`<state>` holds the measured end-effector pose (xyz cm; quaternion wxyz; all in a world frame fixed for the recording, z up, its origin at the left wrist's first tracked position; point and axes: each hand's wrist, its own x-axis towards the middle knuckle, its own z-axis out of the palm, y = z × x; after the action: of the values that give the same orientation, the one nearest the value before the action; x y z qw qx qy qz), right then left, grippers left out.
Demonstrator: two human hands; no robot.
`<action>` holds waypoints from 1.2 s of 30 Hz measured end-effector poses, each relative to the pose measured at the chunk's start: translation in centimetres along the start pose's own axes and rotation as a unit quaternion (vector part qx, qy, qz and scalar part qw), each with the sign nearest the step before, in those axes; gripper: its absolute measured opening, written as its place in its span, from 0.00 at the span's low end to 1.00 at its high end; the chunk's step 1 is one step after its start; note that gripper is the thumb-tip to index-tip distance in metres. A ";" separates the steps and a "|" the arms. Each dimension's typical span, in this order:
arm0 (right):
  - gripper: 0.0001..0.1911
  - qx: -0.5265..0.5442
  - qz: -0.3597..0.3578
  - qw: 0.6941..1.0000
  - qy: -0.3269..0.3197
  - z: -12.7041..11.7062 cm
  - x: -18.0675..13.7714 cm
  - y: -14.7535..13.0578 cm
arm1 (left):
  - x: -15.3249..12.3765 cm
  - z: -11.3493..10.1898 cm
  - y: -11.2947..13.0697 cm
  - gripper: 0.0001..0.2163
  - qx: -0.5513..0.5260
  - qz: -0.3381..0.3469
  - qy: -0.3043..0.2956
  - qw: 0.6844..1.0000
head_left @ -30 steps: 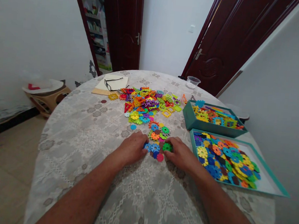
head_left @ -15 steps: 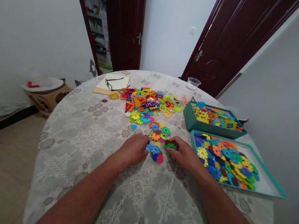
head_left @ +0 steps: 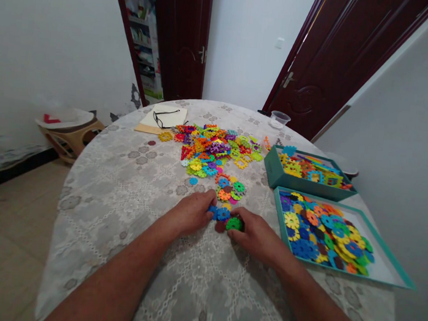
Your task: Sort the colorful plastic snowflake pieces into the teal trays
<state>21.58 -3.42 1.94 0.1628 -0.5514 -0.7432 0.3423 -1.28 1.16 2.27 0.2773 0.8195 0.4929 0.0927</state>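
Near the middle of the table, my left hand (head_left: 195,211) has its thumb and fingers closed on a blue notched disc (head_left: 213,211). Another blue notched disc (head_left: 223,214) lies right beside it, between my two hands. My right hand (head_left: 251,229) pinches a green notched disc (head_left: 234,224), held low over the small group of pieces. A brown disc (head_left: 220,226) shows just below the blue ones, and a bit of pink is partly covered by the green disc. Beyond my fingertips is a small cluster with an orange disc (head_left: 224,195) and a green disc (head_left: 238,186).
A large heap of colourful plastic pieces (head_left: 215,148) lies farther back. At right stand a teal box (head_left: 305,183) of pieces and a shallow teal-edged lid (head_left: 388,260) holding many discs. Glasses (head_left: 161,122) rest on paper at back left; a clear plastic bowl (head_left: 279,119) is at back right.
My right hand has moved left and toward me with the green disc, now over the small group. The pink and dark blue pieces there are mostly covered. My left hand has barely moved.
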 end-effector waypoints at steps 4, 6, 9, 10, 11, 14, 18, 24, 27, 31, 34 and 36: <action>0.09 -0.056 -0.006 0.998 0.029 0.2 0.2 -0.1 | 0.0 0.4 -0.2 0.07 -0.066 0.028 -0.001 0.997; 0.09 -0.069 -0.012 0.997 0.042 0.4 0.3 0.0 | 0.1 0.6 -0.1 0.07 -0.088 0.031 -0.002 0.996; 0.09 -0.068 -0.013 0.996 0.051 0.6 0.3 0.0 | 0.1 0.8 0.3 0.07 -0.120 0.034 -0.016 0.992; 0.09 -0.062 -0.010 0.997 0.050 0.7 0.2 -0.1 | 0.1 0.9 0.4 0.08 -0.131 0.039 -0.020 0.990; 0.09 -0.051 -0.006 0.997 0.050 0.7 0.2 -0.1 | 0.1 1.0 0.5 0.08 -0.141 0.045 -0.020 0.989; 0.16 0.003 -0.011 0.999 0.051 0.7 0.3 -0.3 | 0.2 1.4 0.8 0.11 -0.169 0.062 -0.027 0.983; 0.24 0.042 -0.059 0.995 0.063 0.8 0.4 -0.3 | 0.5 1.9 1.4 0.12 -0.189 0.072 -0.024 0.979; 0.16 0.024 -0.039 0.995 0.091 0.8 0.6 -0.2 | 0.8 1.8 1.7 0.16 -0.182 0.112 0.028 0.977; 0.14 0.029 -0.028 0.995 0.086 0.6 0.5 -0.4 | 0.7 2.1 1.7 0.16 -0.232 0.112 0.011 0.966; 0.15 0.047 -0.043 0.996 0.068 0.7 0.3 -0.6 | 0.6 2.7 1.9 0.12 -0.304 0.050 0.003 0.951; 0.12 0.028 -0.069 0.995 0.070 0.7 0.2 -0.5 | 0.5 2.4 2.1 0.05 -0.272 0.021 0.031 0.961; 0.08 0.008 -0.083 0.994 0.073 0.4 0.1 -0.5 | 0.5 1.9 2.2 0.04 -0.254 0.022 0.039 0.966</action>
<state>21.00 -3.54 1.99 0.2490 -0.5096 -0.7698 0.2926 1.51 0.12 1.82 0.4552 0.7284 0.4454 0.2527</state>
